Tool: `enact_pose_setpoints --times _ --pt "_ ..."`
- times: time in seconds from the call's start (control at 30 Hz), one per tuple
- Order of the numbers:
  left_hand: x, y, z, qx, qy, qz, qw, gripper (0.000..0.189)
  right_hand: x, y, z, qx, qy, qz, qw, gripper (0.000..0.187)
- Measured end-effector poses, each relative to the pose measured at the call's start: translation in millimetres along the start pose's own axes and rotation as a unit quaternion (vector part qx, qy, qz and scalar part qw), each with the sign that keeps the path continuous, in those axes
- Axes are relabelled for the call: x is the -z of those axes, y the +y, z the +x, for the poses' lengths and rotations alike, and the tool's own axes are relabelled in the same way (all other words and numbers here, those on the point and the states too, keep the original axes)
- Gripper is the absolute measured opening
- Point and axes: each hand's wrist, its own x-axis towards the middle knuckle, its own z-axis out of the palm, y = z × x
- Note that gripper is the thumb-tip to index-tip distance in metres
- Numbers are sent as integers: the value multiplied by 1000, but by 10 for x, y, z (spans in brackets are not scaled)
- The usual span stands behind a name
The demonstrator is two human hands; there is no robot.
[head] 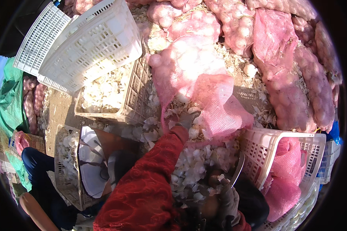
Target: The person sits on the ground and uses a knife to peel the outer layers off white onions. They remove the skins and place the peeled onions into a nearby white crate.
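Note:
My left arm in a red sleeve reaches forward, and my gloved left hand [188,119] is inside the mouth of a pink mesh sack [219,101]. Garlic bulbs [194,132] and loose skins surround its fingers; whether it grips a bulb is hidden. Low in the view, my gloved right hand [230,193] is closed around a tool with a thin curved metal blade [239,169], which points up beside a white crate. Its handle is out of sight. Papery garlic skins [190,167] lie heaped between my arms.
Full mesh sacks [289,95] line the back and right. A white crate [280,134] at right holds pink netting [286,179]. White crates [95,49] lean over a skin-filled crate [124,112]. Another person's knee [36,161] shows at left, near a white panelled object [92,161].

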Motion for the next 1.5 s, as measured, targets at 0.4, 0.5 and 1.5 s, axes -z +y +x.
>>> enact_pose_setpoints --times 0.4,0.5,1.5 --pt "445 1980 32 -69 -180 -284 939 51 -10 -141 -124 -52 -112 106 987 35" --pt "437 2465 -150 -12 -307 -269 913 54 9 -170 -137 -54 -119 109 985 31" --pt "320 2412 -1919 -62 -524 -68 847 41 1 -89 64 73 -30 109 991 21"
